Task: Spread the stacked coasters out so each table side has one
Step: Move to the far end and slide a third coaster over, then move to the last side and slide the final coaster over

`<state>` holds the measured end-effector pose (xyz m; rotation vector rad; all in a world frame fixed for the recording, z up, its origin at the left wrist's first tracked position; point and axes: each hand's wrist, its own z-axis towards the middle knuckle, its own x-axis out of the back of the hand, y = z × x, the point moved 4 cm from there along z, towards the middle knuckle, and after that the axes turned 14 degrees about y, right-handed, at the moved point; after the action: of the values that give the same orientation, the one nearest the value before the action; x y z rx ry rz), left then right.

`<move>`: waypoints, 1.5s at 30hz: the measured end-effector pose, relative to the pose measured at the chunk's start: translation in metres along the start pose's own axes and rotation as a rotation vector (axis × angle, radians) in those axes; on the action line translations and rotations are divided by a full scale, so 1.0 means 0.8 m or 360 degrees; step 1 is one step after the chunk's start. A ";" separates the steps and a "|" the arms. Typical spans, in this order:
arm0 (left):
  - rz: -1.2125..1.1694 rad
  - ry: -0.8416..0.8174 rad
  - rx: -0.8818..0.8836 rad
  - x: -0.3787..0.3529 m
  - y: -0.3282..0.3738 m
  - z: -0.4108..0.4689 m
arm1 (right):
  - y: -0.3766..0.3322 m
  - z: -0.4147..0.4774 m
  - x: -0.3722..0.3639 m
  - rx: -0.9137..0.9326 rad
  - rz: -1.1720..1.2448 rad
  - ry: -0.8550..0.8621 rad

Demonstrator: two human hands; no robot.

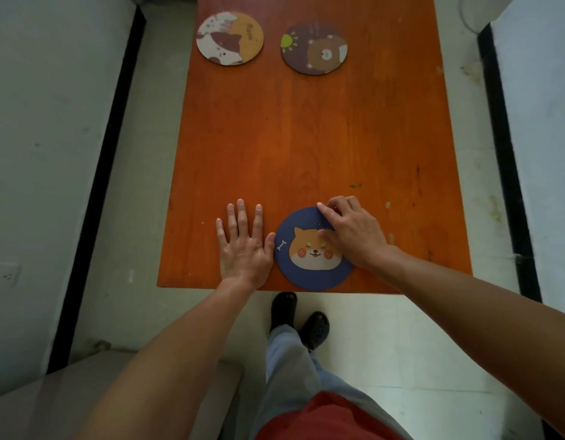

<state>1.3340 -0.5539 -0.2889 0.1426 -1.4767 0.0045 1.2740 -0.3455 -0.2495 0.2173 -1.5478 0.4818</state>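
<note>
A blue round coaster with a dog face (306, 268) lies flat by the near edge of the orange wooden table (306, 138). My right hand (351, 231) rests over its upper right part, fingertips curled at the far rim and thumb on the printed face. My left hand (243, 246) lies flat on the table just to its left, fingers spread, the thumb touching the coaster's left rim. Whether other coasters lie under the blue one cannot be told. At the far end lie a cat coaster (229, 38) on the left and a dark bear coaster (314, 48) beside it.
Pale tiled floor runs along both long sides of the table, bounded by white walls with black skirting. A wall socket (3, 274) sits low on the left. My feet in dark shoes (298, 319) stand at the near edge. A beige block (116, 392) fills the lower left.
</note>
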 end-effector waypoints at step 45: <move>-0.0109 -0.0195 -0.0447 0.153 0.616 0.191 | 0.599 -0.187 0.309 -0.0576 0.0051 0.0459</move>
<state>1.1498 -0.0907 -0.1087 -0.0353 -1.5778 -0.2704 1.1923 0.1845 -0.0884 -0.1512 -1.3282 0.2377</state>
